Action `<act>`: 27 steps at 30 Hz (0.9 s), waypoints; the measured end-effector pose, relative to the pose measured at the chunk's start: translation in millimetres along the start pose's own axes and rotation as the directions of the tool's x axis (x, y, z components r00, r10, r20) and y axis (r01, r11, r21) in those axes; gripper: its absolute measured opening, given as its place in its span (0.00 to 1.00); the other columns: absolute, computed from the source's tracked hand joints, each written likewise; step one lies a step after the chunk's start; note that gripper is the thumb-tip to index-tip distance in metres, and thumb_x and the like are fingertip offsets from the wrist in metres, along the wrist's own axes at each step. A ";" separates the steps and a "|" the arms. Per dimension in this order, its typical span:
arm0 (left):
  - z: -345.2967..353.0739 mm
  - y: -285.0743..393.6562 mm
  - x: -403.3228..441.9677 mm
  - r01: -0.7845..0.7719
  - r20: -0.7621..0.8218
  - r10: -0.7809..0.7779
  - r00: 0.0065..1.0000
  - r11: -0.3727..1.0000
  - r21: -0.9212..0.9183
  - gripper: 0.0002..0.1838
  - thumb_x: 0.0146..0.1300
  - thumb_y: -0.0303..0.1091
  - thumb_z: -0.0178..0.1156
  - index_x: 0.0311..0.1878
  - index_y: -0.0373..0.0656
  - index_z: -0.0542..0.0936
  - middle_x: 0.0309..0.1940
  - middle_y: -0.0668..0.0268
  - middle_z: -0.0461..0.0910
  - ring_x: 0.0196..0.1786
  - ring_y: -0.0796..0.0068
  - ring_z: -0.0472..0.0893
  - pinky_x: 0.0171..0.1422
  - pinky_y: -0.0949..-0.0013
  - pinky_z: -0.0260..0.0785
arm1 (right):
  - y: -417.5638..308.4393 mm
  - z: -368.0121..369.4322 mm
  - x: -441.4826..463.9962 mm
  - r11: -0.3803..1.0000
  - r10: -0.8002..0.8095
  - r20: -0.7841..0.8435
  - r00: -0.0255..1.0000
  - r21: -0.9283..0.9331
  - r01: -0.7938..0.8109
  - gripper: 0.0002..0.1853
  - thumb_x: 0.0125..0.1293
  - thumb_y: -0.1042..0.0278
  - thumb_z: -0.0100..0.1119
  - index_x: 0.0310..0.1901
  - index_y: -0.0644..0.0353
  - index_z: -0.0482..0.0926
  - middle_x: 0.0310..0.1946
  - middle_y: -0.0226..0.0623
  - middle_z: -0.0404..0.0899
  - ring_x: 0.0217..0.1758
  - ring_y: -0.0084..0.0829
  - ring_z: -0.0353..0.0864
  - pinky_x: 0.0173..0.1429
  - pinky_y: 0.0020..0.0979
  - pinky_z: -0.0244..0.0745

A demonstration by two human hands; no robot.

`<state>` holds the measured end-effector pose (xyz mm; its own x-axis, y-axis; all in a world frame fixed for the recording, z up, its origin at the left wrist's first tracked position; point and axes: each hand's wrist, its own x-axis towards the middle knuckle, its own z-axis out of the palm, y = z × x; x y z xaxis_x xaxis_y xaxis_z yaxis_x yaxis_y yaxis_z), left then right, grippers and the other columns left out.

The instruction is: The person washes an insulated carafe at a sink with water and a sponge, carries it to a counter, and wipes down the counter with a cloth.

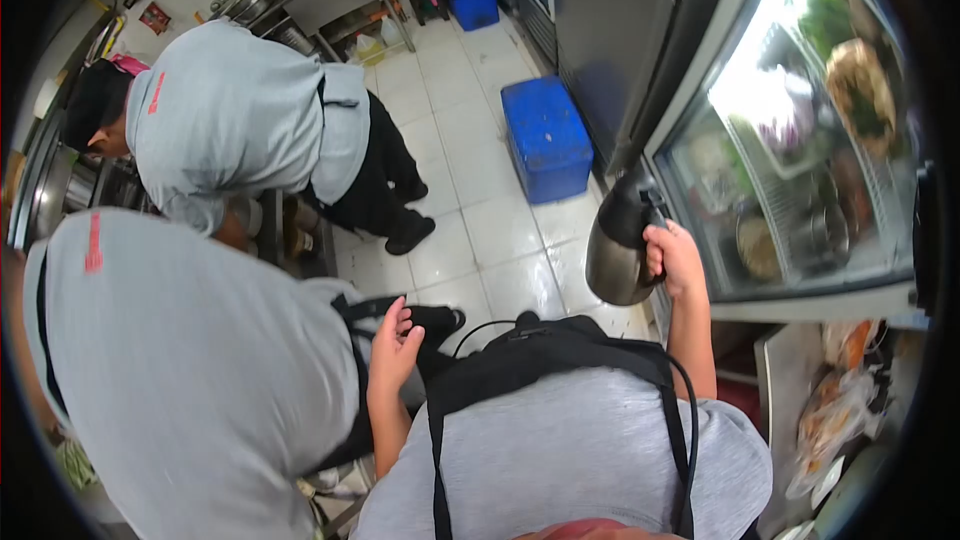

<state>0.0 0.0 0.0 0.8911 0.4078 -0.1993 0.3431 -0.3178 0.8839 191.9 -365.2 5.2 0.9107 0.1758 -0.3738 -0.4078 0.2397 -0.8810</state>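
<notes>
My right hand is closed around the handle of a steel thermal jug with a black top. The jug hangs upright, slightly tilted, beside the lit glass-front fridge. My left hand is raised by my side with nothing in it. Its fingers are loosely bent and the thumb stands apart. Just behind its fingertips are the dark apron ties at a co-worker's waist; I cannot tell whether they touch.
Two co-workers in grey shirts, one near and one farther off, bend over the counter at left. A blue cooler stands on the tiled floor. Bagged food lies on a shelf at right.
</notes>
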 end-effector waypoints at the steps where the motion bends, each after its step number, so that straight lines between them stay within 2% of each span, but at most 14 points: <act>1: 10.2 2.2 0.6 -0.029 -0.032 0.027 0.999 0.998 -0.062 0.28 0.54 0.26 0.55 0.60 0.39 0.61 0.51 0.57 0.68 0.49 0.72 0.70 0.49 0.75 0.64 | 0.8 -8.2 1.2 1.000 0.012 0.008 1.000 0.001 -0.012 0.07 0.56 0.68 0.51 0.25 0.59 0.66 0.09 0.25 0.62 0.08 0.17 0.57 0.13 0.20 0.52; 2: 18.5 2.6 0.6 -0.069 -0.044 0.065 0.997 0.993 -0.099 0.28 0.54 0.25 0.54 0.60 0.38 0.61 0.50 0.56 0.68 0.49 0.72 0.71 0.49 0.74 0.64 | 0.8 -16.0 1.4 1.000 0.016 0.006 1.000 0.006 -0.016 0.07 0.56 0.68 0.51 0.24 0.59 0.67 0.09 0.25 0.61 0.08 0.17 0.57 0.13 0.20 0.51; 3: -2.7 29.4 58.8 -0.076 -0.074 0.064 0.995 0.984 -0.161 0.28 0.54 0.25 0.54 0.60 0.38 0.61 0.50 0.56 0.68 0.49 0.72 0.71 0.48 0.74 0.64 | -33.4 21.0 49.9 0.999 0.033 -0.005 0.999 -0.014 -0.033 0.07 0.56 0.68 0.51 0.24 0.59 0.67 0.09 0.25 0.61 0.08 0.17 0.56 0.13 0.20 0.51; 6: -7.5 57.4 106.5 -0.152 -0.176 0.111 0.978 0.959 -0.240 0.28 0.54 0.24 0.53 0.60 0.38 0.61 0.50 0.56 0.69 0.49 0.72 0.71 0.49 0.74 0.63 | -42.5 32.9 101.8 0.999 0.033 -0.011 0.999 -0.004 -0.033 0.07 0.55 0.68 0.52 0.24 0.59 0.67 0.09 0.25 0.61 0.07 0.17 0.56 0.13 0.19 0.51; 11: -18.8 67.2 205.1 -0.190 -0.295 0.148 0.944 0.975 -0.117 0.27 0.53 0.25 0.54 0.59 0.39 0.63 0.47 0.58 0.71 0.48 0.72 0.71 0.50 0.72 0.62 | -64.5 56.7 202.8 0.979 0.115 0.044 0.992 -0.172 -0.106 0.07 0.54 0.69 0.54 0.24 0.60 0.68 0.09 0.25 0.62 0.08 0.15 0.56 0.12 0.19 0.50; 14: -27.5 98.1 256.6 -0.134 -0.366 0.167 0.916 0.985 0.112 0.26 0.52 0.27 0.55 0.57 0.41 0.66 0.46 0.59 0.73 0.47 0.72 0.72 0.50 0.71 0.63 | -78.0 79.9 261.1 0.962 0.131 0.123 0.984 -0.255 -0.096 0.07 0.54 0.69 0.54 0.24 0.60 0.69 0.09 0.24 0.63 0.08 0.14 0.56 0.12 0.19 0.50; 18: -33.2 132.0 312.5 -0.147 -0.256 0.185 0.949 0.976 0.159 0.27 0.52 0.24 0.53 0.58 0.40 0.64 0.46 0.60 0.72 0.48 0.73 0.72 0.51 0.71 0.63 | -111.6 116.3 334.5 0.962 0.147 0.223 0.964 -0.259 -0.087 0.07 0.53 0.69 0.55 0.24 0.60 0.69 0.09 0.24 0.62 0.08 0.14 0.56 0.12 0.18 0.50; 21: -42.4 131.0 353.7 -0.134 -0.336 0.195 0.921 0.971 0.199 0.27 0.49 0.26 0.58 0.56 0.40 0.67 0.43 0.60 0.74 0.45 0.72 0.73 0.48 0.71 0.63 | -131.7 157.7 382.5 0.955 0.132 0.268 0.954 -0.292 -0.050 0.07 0.54 0.70 0.52 0.23 0.59 0.67 0.08 0.24 0.61 0.07 0.14 0.54 0.12 0.19 0.49; 25: -66.7 117.6 403.2 -0.027 -0.325 0.089 0.941 0.982 0.189 0.26 0.49 0.28 0.59 0.55 0.40 0.68 0.41 0.61 0.75 0.43 0.71 0.74 0.47 0.70 0.65 | -142.3 201.7 446.0 0.970 0.155 0.334 0.930 -0.232 -0.078 0.07 0.54 0.70 0.54 0.22 0.60 0.68 0.09 0.24 0.63 0.08 0.14 0.56 0.12 0.18 0.50; 27: -85.6 107.8 440.1 -0.027 -0.325 0.092 0.941 0.980 0.199 0.26 0.50 0.28 0.59 0.55 0.41 0.68 0.42 0.59 0.75 0.43 0.70 0.74 0.44 0.71 0.66 | -142.8 226.8 473.8 0.970 0.152 0.316 0.936 -0.229 -0.081 0.07 0.54 0.70 0.54 0.23 0.59 0.68 0.09 0.24 0.62 0.08 0.14 0.56 0.12 0.18 0.50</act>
<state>403.8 218.5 43.8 0.7738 0.6327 0.0307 0.3714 -0.4924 0.7872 666.9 -99.6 19.7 0.7701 0.5029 -0.3924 -0.4541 0.0002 -0.8909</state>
